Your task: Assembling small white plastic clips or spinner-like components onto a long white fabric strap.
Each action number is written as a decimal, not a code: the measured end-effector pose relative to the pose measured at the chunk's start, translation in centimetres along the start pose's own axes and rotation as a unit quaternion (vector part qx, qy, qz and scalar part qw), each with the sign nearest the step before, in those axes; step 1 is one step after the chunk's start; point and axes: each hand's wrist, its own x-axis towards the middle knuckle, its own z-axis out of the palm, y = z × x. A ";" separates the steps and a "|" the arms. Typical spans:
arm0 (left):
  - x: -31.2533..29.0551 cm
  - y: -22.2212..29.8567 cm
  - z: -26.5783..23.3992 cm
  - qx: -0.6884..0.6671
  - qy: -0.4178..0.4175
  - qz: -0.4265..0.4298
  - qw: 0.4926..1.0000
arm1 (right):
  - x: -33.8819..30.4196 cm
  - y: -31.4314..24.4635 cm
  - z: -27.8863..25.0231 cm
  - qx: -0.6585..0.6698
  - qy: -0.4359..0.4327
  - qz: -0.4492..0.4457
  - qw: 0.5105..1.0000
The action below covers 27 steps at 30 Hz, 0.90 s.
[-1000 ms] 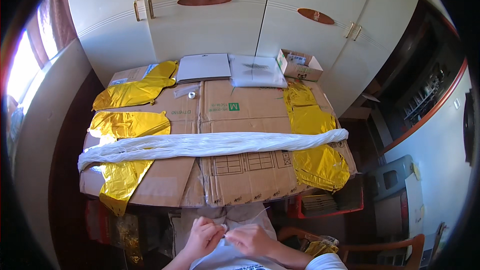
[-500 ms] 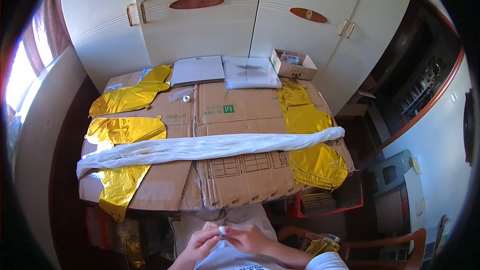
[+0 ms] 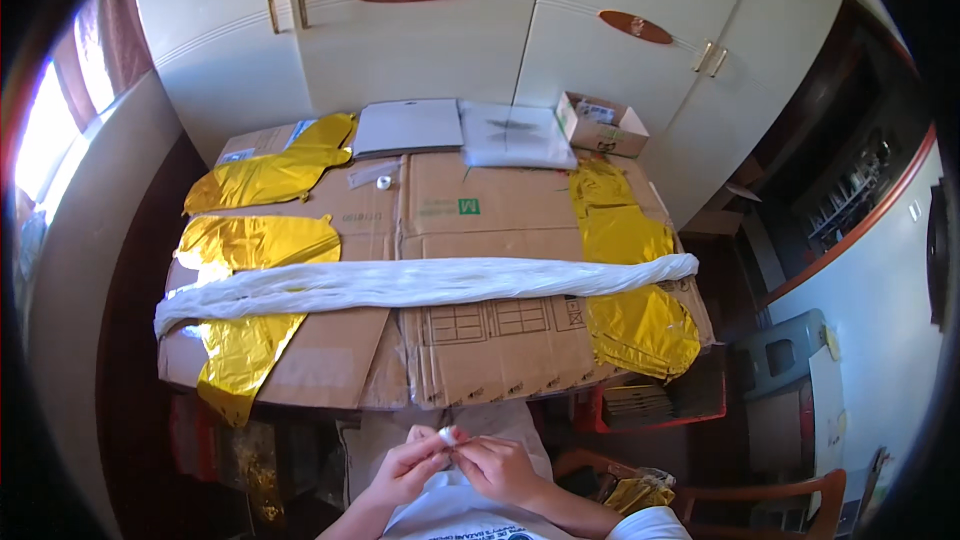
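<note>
My left hand [image 3: 412, 467] and my right hand [image 3: 497, 467] meet in front of my body, below the table's near edge. Between their fingertips is a small white roll [image 3: 447, 436], which looks like tape; the fingers hide part of it. Both hands are closed on it. Beyond them, a long hank of white strands [image 3: 430, 284] stretches across the table from left to right. It lies over gold foil pieces at both ends: a left foil piece [image 3: 262, 243] and a right foil piece [image 3: 628, 240].
Flattened cardboard [image 3: 520, 230] covers the table. At the back are another gold foil piece [image 3: 262, 180], a white roll [image 3: 384, 182], a grey sheet stack [image 3: 408, 127], clear plastic sleeves [image 3: 520, 145] and an open box [image 3: 622, 130]. A red crate [image 3: 705, 408] and wooden chair [image 3: 790, 493] stand at right.
My view has shifted slightly, so the table and cabinets appear displaced. My fingers have turned the small white roll a little; its hole no longer shows. The hank and foil lie unchanged.
</note>
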 end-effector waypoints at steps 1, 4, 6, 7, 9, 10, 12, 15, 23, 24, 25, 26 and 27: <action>0.2 0.3 0.1 0.046 0.004 0.005 0.999 | 0.0 -0.1 0.3 -0.021 0.001 -0.008 1.000; 0.3 -0.4 0.3 0.121 0.031 0.032 0.992 | 0.5 -0.4 -0.6 -0.069 0.005 -0.015 0.997; 0.6 0.1 0.7 0.160 0.058 0.035 0.985 | 1.1 -0.7 -1.6 -0.069 0.018 -0.014 0.997; 0.4 0.1 0.6 0.168 0.054 0.020 0.984 | 1.3 -0.8 -1.8 -0.070 0.026 -0.013 0.997; 0.1 -0.1 0.5 0.182 0.047 -0.011 0.982 | 1.5 -0.3 -1.4 -0.021 0.035 0.008 0.999; 0.0 -0.2 0.5 0.170 0.050 -0.021 0.984 | 1.6 -0.1 -1.3 0.009 0.026 0.029 0.999; -0.2 -0.7 0.3 0.147 0.054 -0.041 0.987 | 1.7 0.4 -1.1 0.091 0.003 0.081 0.993; -0.4 -2.1 0.3 -0.035 0.049 -0.095 0.994 | 2.0 1.3 -0.6 0.206 -0.032 0.157 0.965; 0.2 -1.5 0.4 -0.270 0.051 -0.176 0.945 | 1.9 0.8 0.7 0.199 0.081 0.201 0.956; 0.2 -1.7 0.4 -0.284 0.053 -0.172 0.942 | 1.8 0.9 0.7 0.143 0.088 0.132 0.977; 0.2 -1.7 0.4 -0.285 0.054 -0.177 0.941 | 1.6 1.2 0.7 0.086 0.094 0.061 0.990; 0.2 -1.7 0.5 -0.286 0.055 -0.181 0.939 | 1.4 1.4 0.7 0.029 0.099 -0.011 0.995; 0.2 -1.6 0.5 -0.286 0.057 -0.186 0.938 | 1.2 1.3 0.6 0.023 0.099 -0.029 0.994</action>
